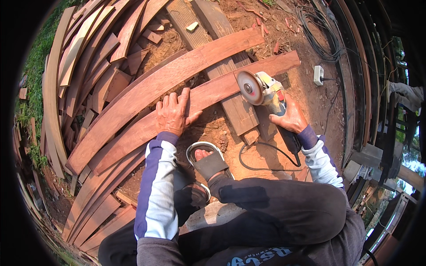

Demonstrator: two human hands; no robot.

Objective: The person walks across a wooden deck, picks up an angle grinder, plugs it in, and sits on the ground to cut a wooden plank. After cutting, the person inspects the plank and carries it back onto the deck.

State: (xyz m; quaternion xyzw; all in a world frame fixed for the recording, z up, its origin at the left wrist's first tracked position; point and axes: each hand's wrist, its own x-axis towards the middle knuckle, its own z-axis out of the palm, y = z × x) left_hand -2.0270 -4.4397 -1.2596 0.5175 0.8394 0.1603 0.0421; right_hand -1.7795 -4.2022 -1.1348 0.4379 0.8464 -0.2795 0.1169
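My left hand (173, 114) grips the lower of two curved reddish planks (126, 146), its fingers bent over the wood and thumb apart. The upper curved plank (217, 48) lies just beyond it. My right hand (288, 117) is closed on an angle grinder (273, 95) with a cream and yellow head and a dark body. Its disc (250, 88) is against or just over the lower plank, near the right end; I cannot tell if they touch. Both planks rest across thick timber boards (239, 115) on the dirt.
A heap of wooden offcuts (88, 57) fills the left, with grass (37, 88) beyond. A white socket block (318, 75) and coiled cable (317, 33) lie at the right, beside dark upright framing (355, 71). My sandalled foot (206, 162) is below the planks, beside the grinder's cord (266, 168).
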